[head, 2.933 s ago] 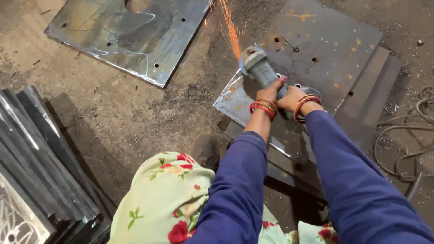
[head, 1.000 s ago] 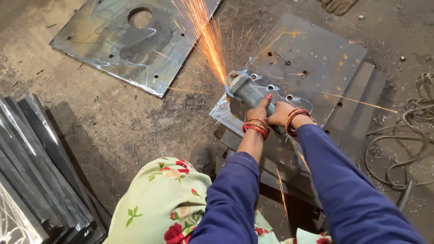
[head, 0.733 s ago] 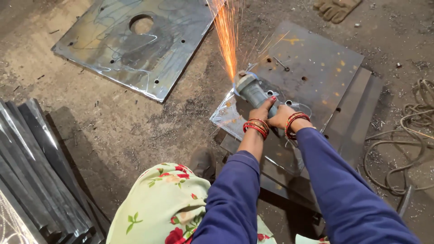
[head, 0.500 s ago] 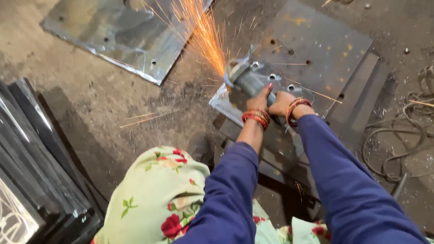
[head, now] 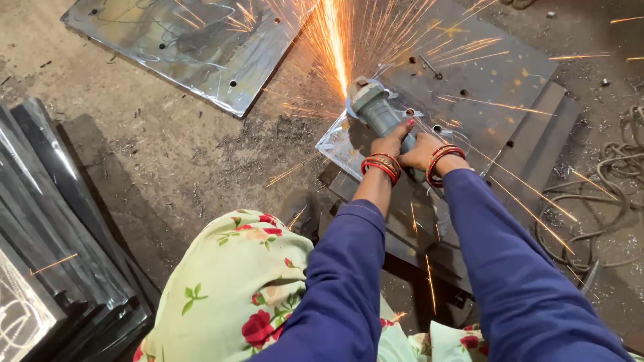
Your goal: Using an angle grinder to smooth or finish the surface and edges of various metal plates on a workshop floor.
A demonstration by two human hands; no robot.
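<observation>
A: What do we have in hand?

B: Angle grinder [head: 373, 107], grey-green barrel body, metal guard at the head. Both our hands are on it: left hand [head: 391, 141] wrapped around the body, right hand [head: 421, 150] closed around the rear of the body just behind the left. Fingers curled tight, not spread. Red bangles on both wrists, blue sleeves.

A: Where's the grinder sitting?

B: Head is down on the near-left corner of the steel plate [head: 469, 80]. That plate is dull grey with drilled holes and yellow chalk marks, and it lies on top of a stack of darker plates.

A: Cutting?

B: Sparks [head: 333, 40] fan up and away from the head, a thick orange stream, with stray streaks flying back across the plate toward us.

A: Anything else around the plate?

B: Left of it, well apart on the dirt floor, a second shiny plate [head: 194, 40] with holes. Far left of it, a pile of black sheets [head: 60, 221]. Right of it, a coiled cable [head: 604, 201]. Near side of it, our knee in floral fabric [head: 235, 281].
</observation>
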